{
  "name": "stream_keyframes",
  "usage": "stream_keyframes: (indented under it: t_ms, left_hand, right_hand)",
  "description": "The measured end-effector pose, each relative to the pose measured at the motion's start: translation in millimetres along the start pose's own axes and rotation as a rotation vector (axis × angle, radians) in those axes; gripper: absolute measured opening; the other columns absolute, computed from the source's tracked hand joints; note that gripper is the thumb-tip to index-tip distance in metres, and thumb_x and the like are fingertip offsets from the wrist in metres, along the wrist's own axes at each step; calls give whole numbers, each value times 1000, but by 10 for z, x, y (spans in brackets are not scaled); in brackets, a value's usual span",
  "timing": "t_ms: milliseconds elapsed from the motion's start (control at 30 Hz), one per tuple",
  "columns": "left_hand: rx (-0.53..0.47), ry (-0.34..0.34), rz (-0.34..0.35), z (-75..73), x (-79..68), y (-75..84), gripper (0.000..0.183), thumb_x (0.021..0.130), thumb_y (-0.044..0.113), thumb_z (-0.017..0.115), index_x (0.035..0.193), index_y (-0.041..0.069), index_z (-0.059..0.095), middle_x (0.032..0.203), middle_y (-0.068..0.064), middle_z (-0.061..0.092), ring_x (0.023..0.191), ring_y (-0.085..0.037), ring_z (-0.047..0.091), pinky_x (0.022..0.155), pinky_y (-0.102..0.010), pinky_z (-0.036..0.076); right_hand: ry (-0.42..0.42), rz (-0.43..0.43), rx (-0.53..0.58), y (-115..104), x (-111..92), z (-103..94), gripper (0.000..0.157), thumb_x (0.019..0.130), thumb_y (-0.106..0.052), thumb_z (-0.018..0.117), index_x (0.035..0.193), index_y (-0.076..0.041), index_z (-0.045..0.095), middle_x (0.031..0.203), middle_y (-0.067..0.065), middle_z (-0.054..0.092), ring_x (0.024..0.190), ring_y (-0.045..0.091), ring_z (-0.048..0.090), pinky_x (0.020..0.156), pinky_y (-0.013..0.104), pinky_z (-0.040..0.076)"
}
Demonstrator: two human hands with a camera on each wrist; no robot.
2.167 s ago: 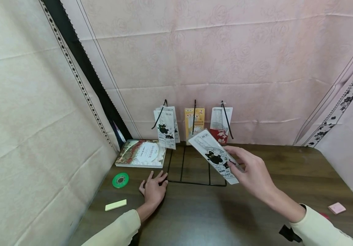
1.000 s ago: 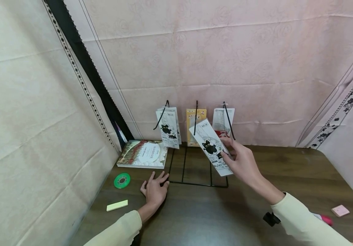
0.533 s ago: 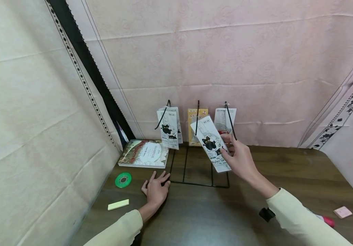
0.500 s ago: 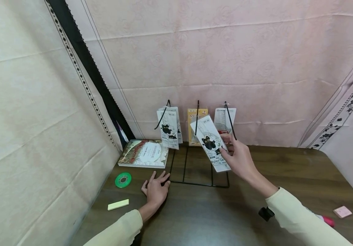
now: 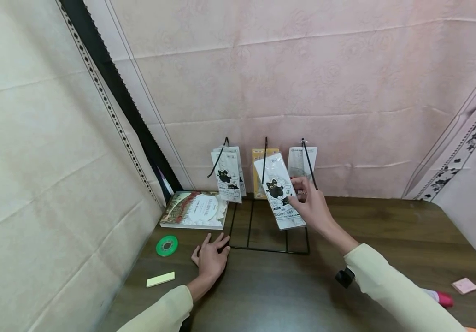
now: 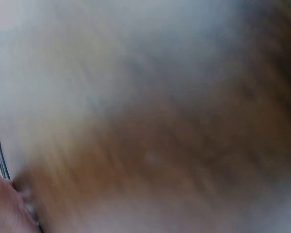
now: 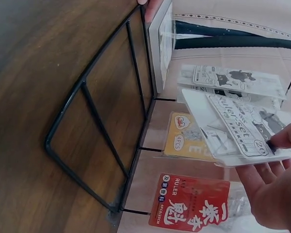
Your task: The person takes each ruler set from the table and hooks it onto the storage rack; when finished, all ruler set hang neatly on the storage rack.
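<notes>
My right hand (image 5: 314,207) pinches a clear-wrapped ruler set (image 5: 275,188), printed with a black cat, between thumb and fingers by its right edge. It is tilted, its upper end overlapping the middle hook (image 5: 264,159) of a black wire rack (image 5: 268,250). Behind it hangs a yellow pack (image 7: 181,141). Similar cat-printed packs (image 5: 226,175) hang from the left hook, and a red ruler pack (image 7: 189,201) from the right one. My left hand (image 5: 210,260) rests with spread fingers at the rack's front left base corner; the left wrist view is mostly blurred.
A book (image 5: 179,214) lies behind the left hand, beside the rack. Toward the left are a green disc (image 5: 166,246) and a pale yellow strip (image 5: 161,279). At right sit a pink block (image 5: 464,286) and a pink-capped tube (image 5: 445,299), partly behind the sleeve.
My right hand has brought the ruler set leftward and up to the middle hook, and the pack has turned more upright. The left hand has stayed at the rack's base.
</notes>
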State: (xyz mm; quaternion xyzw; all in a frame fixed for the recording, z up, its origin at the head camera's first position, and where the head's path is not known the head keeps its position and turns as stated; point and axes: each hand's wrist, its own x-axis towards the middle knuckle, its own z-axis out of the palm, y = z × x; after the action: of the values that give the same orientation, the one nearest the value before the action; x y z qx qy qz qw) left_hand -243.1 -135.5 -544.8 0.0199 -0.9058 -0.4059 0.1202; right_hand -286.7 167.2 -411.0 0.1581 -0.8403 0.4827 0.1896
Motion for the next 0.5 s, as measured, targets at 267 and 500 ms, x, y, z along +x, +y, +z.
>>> stream_keyframes:
  t_ms: [267,500]
  left_hand:
    - [14,13,-4,27,-6,6,31,86,19,71,117,23,72,133,5,62,144,-28,34,107,-64,7]
    - [6,2,-3,18,-9,-9,31,87,20,70,118,23,71,134,5,61,144,-27,33,107,-63,6]
  right_hand:
    - [-17,41,0,105,121,75,33,88,-9,62,120,-11,52,110,12,65,87,24,67,75,28,54]
    - [-81,7,-34,146,274,144,34,88,-8,65,120,-6,53,109,15,65,100,25,65,82,35,56]
